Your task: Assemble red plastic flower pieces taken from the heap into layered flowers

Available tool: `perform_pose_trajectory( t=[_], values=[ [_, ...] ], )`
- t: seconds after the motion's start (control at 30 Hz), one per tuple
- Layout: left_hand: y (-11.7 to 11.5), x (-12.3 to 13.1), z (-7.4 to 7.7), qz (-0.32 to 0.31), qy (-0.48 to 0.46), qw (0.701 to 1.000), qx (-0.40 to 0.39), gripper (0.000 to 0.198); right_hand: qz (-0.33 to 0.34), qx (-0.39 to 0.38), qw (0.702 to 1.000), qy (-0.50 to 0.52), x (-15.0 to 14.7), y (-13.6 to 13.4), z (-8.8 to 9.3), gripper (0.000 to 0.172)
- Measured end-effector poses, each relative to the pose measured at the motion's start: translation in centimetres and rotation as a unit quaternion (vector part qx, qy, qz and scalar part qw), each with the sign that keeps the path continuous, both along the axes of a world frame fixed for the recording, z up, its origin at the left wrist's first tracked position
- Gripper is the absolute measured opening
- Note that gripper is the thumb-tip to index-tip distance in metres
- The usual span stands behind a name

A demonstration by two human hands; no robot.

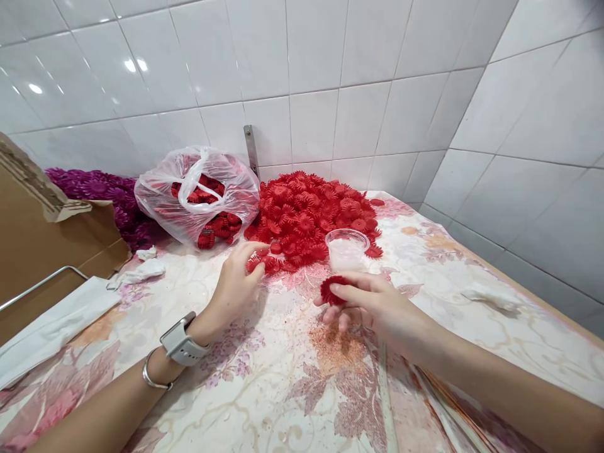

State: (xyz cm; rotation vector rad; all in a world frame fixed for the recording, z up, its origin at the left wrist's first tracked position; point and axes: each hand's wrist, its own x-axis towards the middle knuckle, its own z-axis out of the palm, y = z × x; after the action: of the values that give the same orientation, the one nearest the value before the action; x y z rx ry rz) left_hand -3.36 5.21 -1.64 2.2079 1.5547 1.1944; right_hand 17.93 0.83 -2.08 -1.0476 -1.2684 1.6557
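Note:
A dark red flower head point(333, 290) with fringed petals is pinched between the thumb and fingers of my right hand point(365, 299), held low over the cloth in front of a clear plastic cup point(348, 251). My left hand point(240, 270) reaches to the near left edge of a large heap of red flower heads point(314, 217). Its thumb and forefinger are apart, with a few red flower heads point(270, 264) showing between and just beyond them. A firm hold there is not visible. On the left wrist are a watch and a silver bangle.
Behind my left hand sits a tied clear plastic bag point(198, 195) of red flower heads, beside a purple flower pile point(101, 198). A cardboard box point(61, 233) stands at left. Thin sticks point(453, 402) lie under my right forearm. Tiled walls point(314, 126) bound the table.

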Motion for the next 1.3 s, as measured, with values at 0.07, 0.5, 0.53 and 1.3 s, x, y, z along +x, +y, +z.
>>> perform_pose_trajectory(
  t=[0.07, 0.5, 0.53, 1.3],
  values=[
    [-0.7, 0.5, 0.2, -0.024, -0.010, 1.000, -0.001, 0.023, 0.030, 0.007, 1.000, -0.002, 0.0, 0.0, -0.1, 0.020],
    [-4.1, 2.8, 0.7, -0.218, -0.183, 0.934, -0.217, 0.015, 0.027, 0.002, 1.000, 0.003, -0.6, -0.8, 0.4, 0.026],
    [-4.2, 2.8, 0.7, -0.226, -0.194, 0.929, -0.221, 0.014, 0.024, -0.002, 1.000, -0.005, -0.7, -0.8, 0.3, 0.026],
    [-5.8, 3.4, 0.4, -0.229, 0.021, 0.973, -0.003, 0.012, 0.051, -0.024, 0.997, -0.060, -0.8, -1.3, -0.3, 0.037]
  ],
)
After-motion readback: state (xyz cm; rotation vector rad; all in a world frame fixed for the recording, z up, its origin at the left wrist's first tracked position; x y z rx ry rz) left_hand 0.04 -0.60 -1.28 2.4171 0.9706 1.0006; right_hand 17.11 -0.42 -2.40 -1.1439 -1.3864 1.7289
